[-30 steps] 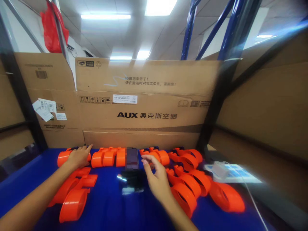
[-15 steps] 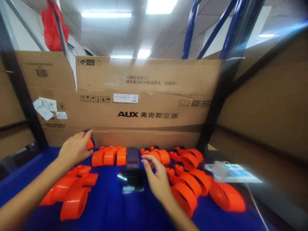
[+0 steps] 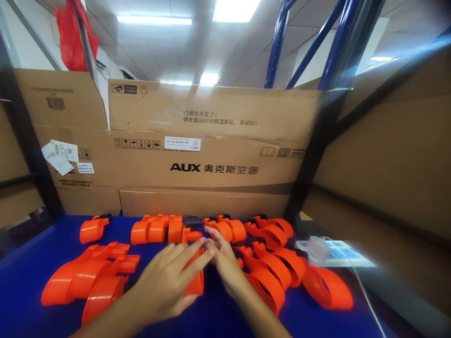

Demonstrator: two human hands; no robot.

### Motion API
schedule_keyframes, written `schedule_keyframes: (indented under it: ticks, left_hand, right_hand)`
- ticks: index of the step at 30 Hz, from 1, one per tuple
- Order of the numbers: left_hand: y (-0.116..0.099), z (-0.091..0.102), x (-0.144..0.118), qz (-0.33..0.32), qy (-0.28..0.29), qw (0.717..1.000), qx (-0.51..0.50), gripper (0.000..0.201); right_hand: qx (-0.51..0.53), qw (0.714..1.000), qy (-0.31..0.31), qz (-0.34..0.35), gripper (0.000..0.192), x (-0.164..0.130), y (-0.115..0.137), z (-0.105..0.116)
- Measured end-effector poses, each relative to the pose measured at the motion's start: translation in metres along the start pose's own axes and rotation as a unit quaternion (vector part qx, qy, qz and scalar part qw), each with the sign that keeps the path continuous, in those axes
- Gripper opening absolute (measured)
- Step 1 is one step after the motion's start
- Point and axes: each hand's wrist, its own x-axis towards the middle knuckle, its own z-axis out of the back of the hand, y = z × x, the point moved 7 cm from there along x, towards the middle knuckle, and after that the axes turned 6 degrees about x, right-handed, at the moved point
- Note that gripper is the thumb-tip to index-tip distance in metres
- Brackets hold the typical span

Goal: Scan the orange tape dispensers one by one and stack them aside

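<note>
Orange plastic part (image 3: 196, 281) near the middle of the blue table top (image 3: 24, 277), under the left hand (image 3: 169, 281): bright, glossy, curved like a broad band, only its right edge and a strip by the fingertips showing past the fingers. Left hand laid over it palm down, fingers long and slightly spread, resting on the part rather than closed round it; whether lifted or merely pressed, hard to tell from this angle. Right hand (image 3: 225, 267) just beside, fingers half curled, tips meeting the left fingertips above the same part; possibly pinching its upper end, though the contact point stays hidden behind the fingers.

Same kind of part all round: a heap of looped orange pieces (image 3: 88, 279) to the left, a single short piece (image 3: 90, 229) well apart at the far left, a row of three (image 3: 157, 230) along the back, and a tangle of rings (image 3: 282, 272) to the right, each with a wide oval loop and a flat tab. Dark phone (image 3: 192, 220) partly hidden between the back row pieces. White charger block (image 3: 319, 248) with cable on a pale pad at the right edge. Large cardboard box marked AUX (image 3: 211, 155) standing behind the table.
</note>
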Motion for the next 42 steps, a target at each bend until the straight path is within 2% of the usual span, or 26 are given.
schedule_keyframes:
  ticks: [6,9,12,14,16,18,19,22,24,26,31,36,42]
  left_hand:
    - [-0.011,-0.005,0.002,-0.013,-0.011,0.999,-0.032,0.088]
    - [-0.005,-0.005,0.003,0.007,-0.039,0.994,-0.101,0.089]
    - [0.011,-0.012,0.006,0.05,-0.084,0.972,-0.214,0.081]
    - [0.03,-0.021,0.006,0.127,-0.144,0.937,-0.292,0.064]
    - [0.052,-0.036,0.003,0.244,-0.207,0.882,-0.346,0.052]
    - [0.067,-0.056,0.0,0.339,-0.231,0.821,-0.396,0.05]
    - [0.07,-0.067,0.0,0.366,-0.227,0.793,-0.431,0.05]
    - [0.071,-0.091,0.001,0.393,-0.199,0.713,-0.546,0.05]
    - [0.07,-0.098,0.0,0.395,-0.194,0.664,-0.604,0.051]
    - [0.07,-0.1,-0.001,0.393,-0.198,0.633,-0.637,0.048]
    - [0.074,-0.104,-0.009,0.433,-0.202,0.608,-0.634,0.043]
    - [0.078,-0.108,-0.014,0.452,-0.204,0.606,-0.622,0.044]
    - [0.077,-0.106,-0.015,0.449,-0.202,0.604,-0.627,0.045]
  right_hand:
    - [0.033,0.999,0.039,-0.003,0.045,0.009,-0.008,-0.001]
    - [0.023,0.999,0.04,-0.003,0.044,0.008,-0.008,-0.001]
    - [0.017,0.999,0.049,0.004,0.044,0.007,-0.005,-0.005]
    - [0.01,0.998,0.054,0.007,0.045,0.008,-0.003,-0.006]
    - [0.002,0.998,0.058,0.012,0.048,0.009,-0.003,-0.006]
    - [-0.007,0.998,0.056,0.018,0.051,0.011,-0.002,-0.005]
    - [-0.013,0.998,0.051,0.02,0.053,0.012,-0.003,-0.003]
    - [-0.035,0.998,0.047,0.018,0.055,0.012,-0.002,-0.003]
    - [-0.045,0.997,0.059,0.015,0.054,0.01,-0.001,-0.008]
    - [-0.055,0.996,0.075,0.014,0.05,0.008,-0.001,-0.014]
    - [-0.104,0.993,0.058,0.024,0.034,0.006,-0.004,-0.013]
    - [-0.189,0.982,-0.003,0.021,0.019,0.006,-0.01,0.005]
    - [-0.239,0.97,0.019,0.035,0.01,0.006,-0.005,0.002]
